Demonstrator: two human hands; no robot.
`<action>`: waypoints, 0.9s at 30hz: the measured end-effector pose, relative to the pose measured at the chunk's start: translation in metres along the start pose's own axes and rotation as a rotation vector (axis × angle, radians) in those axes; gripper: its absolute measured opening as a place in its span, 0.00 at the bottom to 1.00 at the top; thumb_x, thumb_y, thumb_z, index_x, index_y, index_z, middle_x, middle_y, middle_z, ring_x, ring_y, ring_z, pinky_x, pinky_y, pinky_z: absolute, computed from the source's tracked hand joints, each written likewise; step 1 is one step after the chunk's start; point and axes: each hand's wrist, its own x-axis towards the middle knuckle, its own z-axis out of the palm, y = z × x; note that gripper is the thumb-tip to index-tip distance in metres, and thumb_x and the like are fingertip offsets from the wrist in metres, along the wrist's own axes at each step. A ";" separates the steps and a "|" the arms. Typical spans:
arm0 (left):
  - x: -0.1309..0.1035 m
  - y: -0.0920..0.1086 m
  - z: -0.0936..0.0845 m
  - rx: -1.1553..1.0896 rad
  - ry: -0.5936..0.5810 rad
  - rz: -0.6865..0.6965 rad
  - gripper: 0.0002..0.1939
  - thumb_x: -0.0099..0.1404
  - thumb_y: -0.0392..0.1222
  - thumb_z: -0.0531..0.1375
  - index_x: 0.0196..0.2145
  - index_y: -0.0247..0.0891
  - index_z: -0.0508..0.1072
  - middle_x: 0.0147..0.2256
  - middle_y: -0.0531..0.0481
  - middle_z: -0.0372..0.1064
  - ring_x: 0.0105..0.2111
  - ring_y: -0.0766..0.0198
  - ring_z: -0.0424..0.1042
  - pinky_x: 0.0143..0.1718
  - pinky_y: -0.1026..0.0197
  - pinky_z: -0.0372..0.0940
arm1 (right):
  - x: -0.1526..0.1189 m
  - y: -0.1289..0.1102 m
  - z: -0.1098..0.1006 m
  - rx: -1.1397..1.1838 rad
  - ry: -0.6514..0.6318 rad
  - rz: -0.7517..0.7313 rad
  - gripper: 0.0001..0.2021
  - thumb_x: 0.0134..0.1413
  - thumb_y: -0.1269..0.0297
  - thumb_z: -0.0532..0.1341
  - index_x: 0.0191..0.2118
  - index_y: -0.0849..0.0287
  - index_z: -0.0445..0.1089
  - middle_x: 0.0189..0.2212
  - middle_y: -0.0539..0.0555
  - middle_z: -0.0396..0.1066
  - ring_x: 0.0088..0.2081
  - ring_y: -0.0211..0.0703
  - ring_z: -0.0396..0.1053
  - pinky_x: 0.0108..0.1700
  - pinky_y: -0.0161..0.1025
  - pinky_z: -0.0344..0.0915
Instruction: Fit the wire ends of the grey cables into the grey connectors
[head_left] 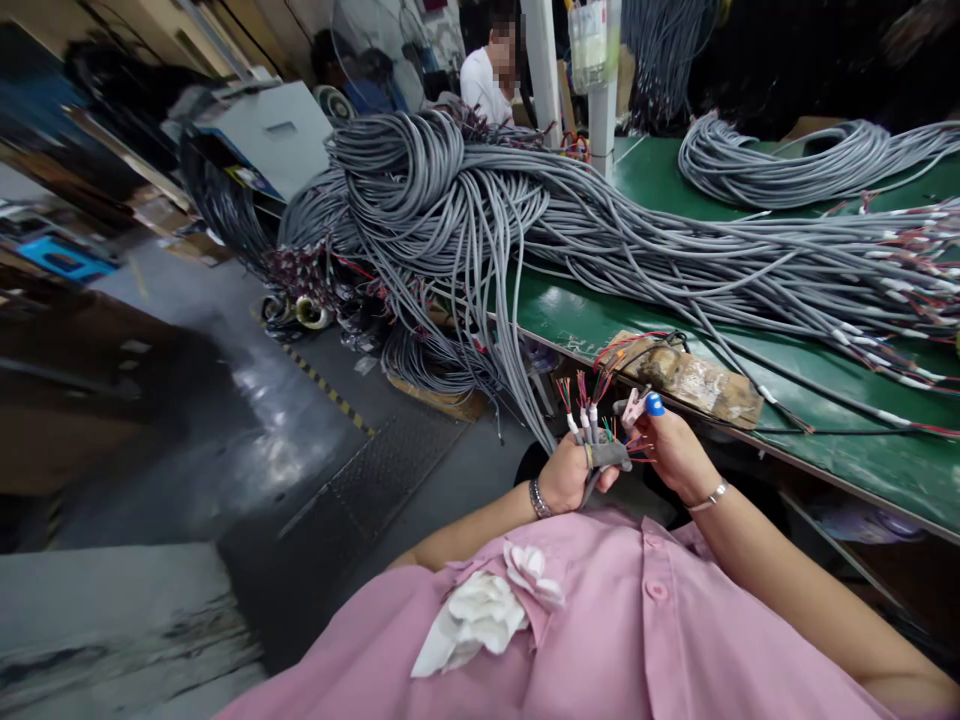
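Observation:
Several grey cable ends (pixel 590 432) with fanned red, green and dark wires stick up out of my left hand (pixel 571 474), whose fingers are wrapped round them. Grey covering shows on some of its fingers. Close beside it on the right, my right hand (pixel 677 450) has a blue cover on one fingertip and pinches a small pale pink clip-like piece (pixel 634 406). Thin reddish wires lie between the two hands. Just beyond them, a taped brown block (pixel 675 378) with red and black wires rests at the edge of the green table (pixel 555 310).
Long grey cable bundles (pixel 637 240) run across the table, and a coiled heap (pixel 420 190) hangs over its left end. Another coil (pixel 787 165) lies at the back right. A person in white (pixel 484 85) sits behind. White posts (pixel 602 120) stand at the table's far side.

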 end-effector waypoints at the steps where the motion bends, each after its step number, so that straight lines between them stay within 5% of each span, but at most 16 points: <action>1: 0.002 0.000 0.001 0.006 0.002 -0.004 0.16 0.54 0.49 0.64 0.24 0.29 0.75 0.12 0.52 0.62 0.11 0.73 0.56 0.15 0.66 0.46 | 0.000 0.001 0.002 -0.015 0.027 -0.041 0.23 0.50 0.40 0.58 0.29 0.58 0.71 0.21 0.50 0.65 0.22 0.36 0.59 0.25 0.34 0.58; 10: 0.010 -0.003 0.004 0.018 0.011 -0.021 0.12 0.54 0.43 0.64 0.23 0.29 0.74 0.12 0.52 0.62 0.11 0.73 0.56 0.14 0.67 0.47 | 0.007 -0.003 0.006 0.235 0.001 0.037 0.21 0.47 0.42 0.62 0.28 0.58 0.69 0.21 0.50 0.65 0.23 0.38 0.62 0.25 0.36 0.61; 20: 0.016 -0.005 0.009 0.081 0.037 -0.033 0.18 0.53 0.50 0.64 0.23 0.28 0.75 0.11 0.53 0.60 0.10 0.72 0.54 0.14 0.66 0.46 | 0.009 0.002 0.006 0.313 -0.008 0.042 0.18 0.47 0.45 0.64 0.29 0.58 0.70 0.20 0.49 0.66 0.21 0.37 0.62 0.24 0.36 0.60; 27: 0.001 -0.004 0.007 0.071 0.080 -0.005 0.18 0.54 0.51 0.64 0.21 0.31 0.72 0.11 0.53 0.60 0.11 0.72 0.56 0.15 0.67 0.47 | 0.007 -0.001 0.004 0.385 -0.050 0.088 0.20 0.49 0.41 0.59 0.31 0.55 0.69 0.26 0.50 0.69 0.25 0.37 0.64 0.27 0.35 0.61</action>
